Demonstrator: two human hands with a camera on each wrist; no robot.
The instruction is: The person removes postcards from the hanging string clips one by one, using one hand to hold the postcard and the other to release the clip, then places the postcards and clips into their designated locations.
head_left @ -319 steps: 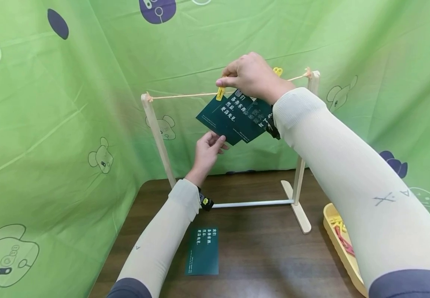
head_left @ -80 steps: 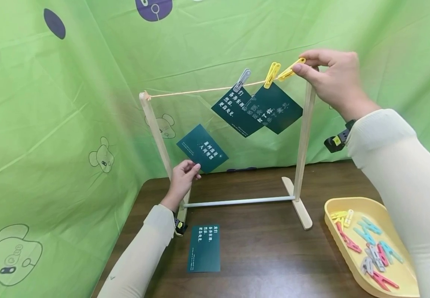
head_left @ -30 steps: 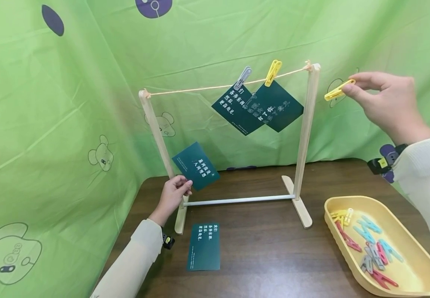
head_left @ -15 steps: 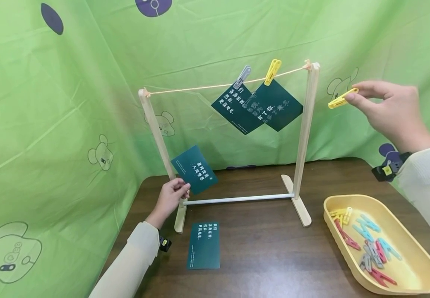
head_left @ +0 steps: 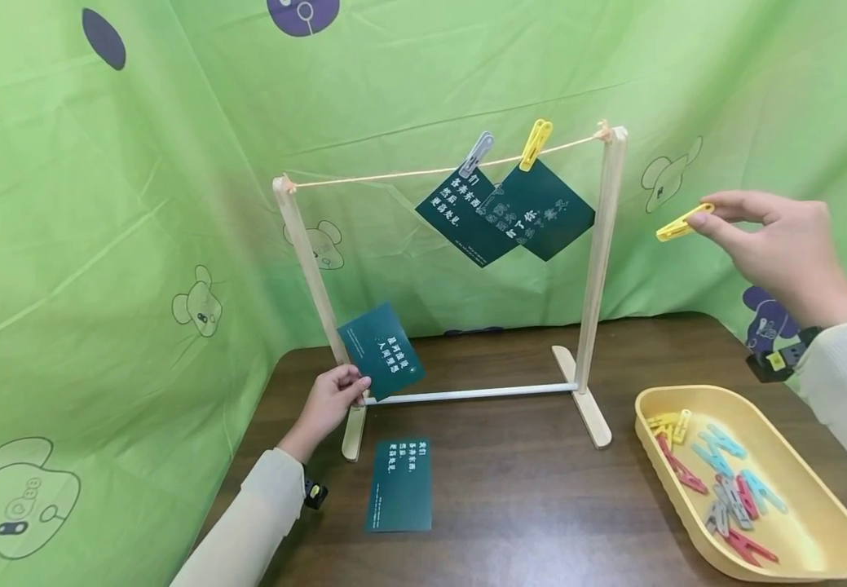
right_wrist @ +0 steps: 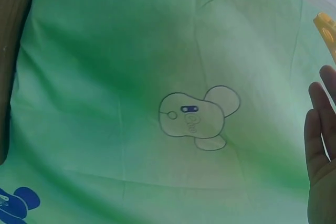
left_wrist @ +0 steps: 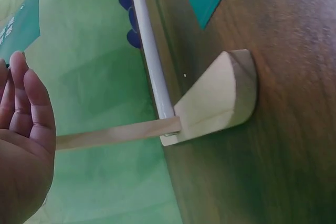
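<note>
My left hand [head_left: 328, 405] pinches the corner of a dark green printed card [head_left: 382, 350] in front of the rack's left post; that card also shows in the left wrist view, at the left edge. Out to the right of the rack, my right hand [head_left: 783, 249] holds a yellow clothespin [head_left: 684, 222] between thumb and fingers. Two more cards hang by their corners from the string [head_left: 386, 174], overlapping: one card [head_left: 465, 216] under a grey clothespin [head_left: 477, 154], the other card [head_left: 551, 212] under a yellow clothespin [head_left: 536, 145]. Another card [head_left: 399, 489] lies flat on the table.
A yellow tray [head_left: 827, 489] with several coloured clothespins stands at the right. The wooden rack's right post [head_left: 601, 261], right foot [head_left: 592, 417] and white lower bar [head_left: 474, 395] stand on the brown table [head_left: 526, 489]. Green patterned cloth [head_left: 137, 244] hangs behind.
Since the earliest frame, the right hand has left the string and moved right with a yellow clothespin. The left hand has drawn a card down and left, away from the hanging cards.
</note>
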